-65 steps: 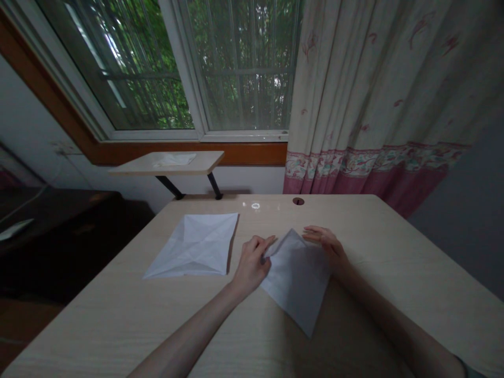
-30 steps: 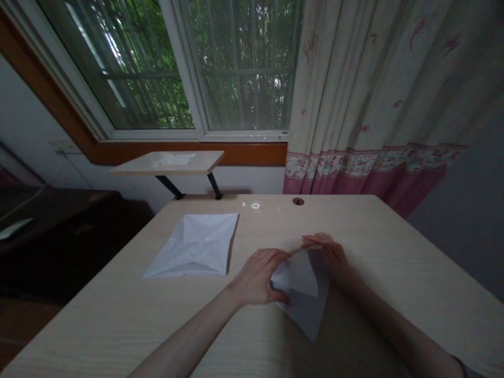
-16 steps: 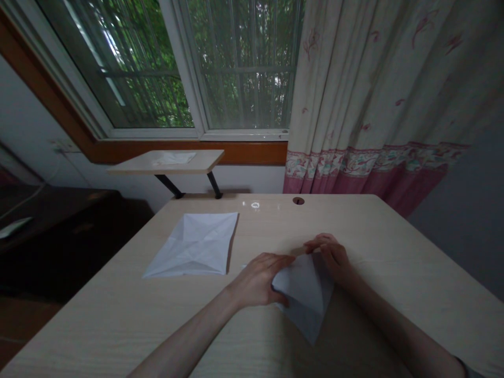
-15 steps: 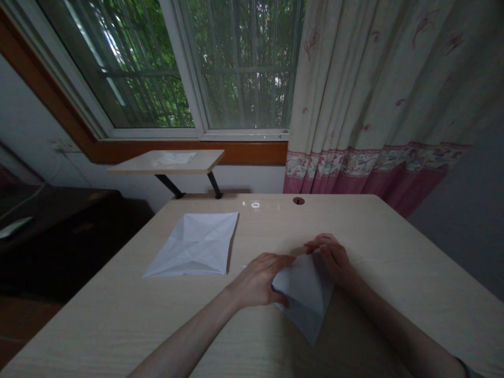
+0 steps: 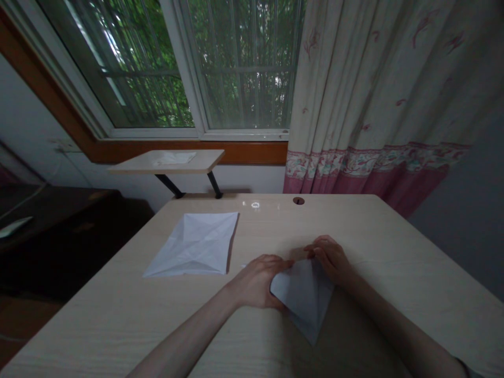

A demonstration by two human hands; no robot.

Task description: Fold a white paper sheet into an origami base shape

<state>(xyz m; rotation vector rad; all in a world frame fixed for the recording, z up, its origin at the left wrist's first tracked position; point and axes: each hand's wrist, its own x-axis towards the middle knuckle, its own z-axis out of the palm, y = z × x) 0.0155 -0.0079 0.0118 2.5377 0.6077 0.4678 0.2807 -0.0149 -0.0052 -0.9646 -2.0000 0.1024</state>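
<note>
A folded white paper, kite-shaped with its point toward the person (image 5: 305, 299), lies flat on the pale wood-grain table (image 5: 118, 315), on the near side of the small round cable hole (image 5: 298, 200) and almost straight in line with it.

The left hand (image 5: 258, 281) lies palm down near and a little left of the hole. Its fingers are stretched out and spread, and they press on the paper's left edge, so the paper reaches out to the right from under the fingertips. It grasps nothing.

The right hand (image 5: 331, 260) sits nearer the hole than the left, just right of that line. Its fingers (image 5: 315, 251) are bent and drawn together, with the tips down on the paper's far corner. Whether they pinch a flap or only press on it cannot be made out. The two hands' fingertips nearly meet at that corner, and most of the paper lies nearer the person, between the two wrists.

A second white sheet, opened out and creased (image 5: 195, 244), lies well to the left of the hole, apart from both hands.
</note>
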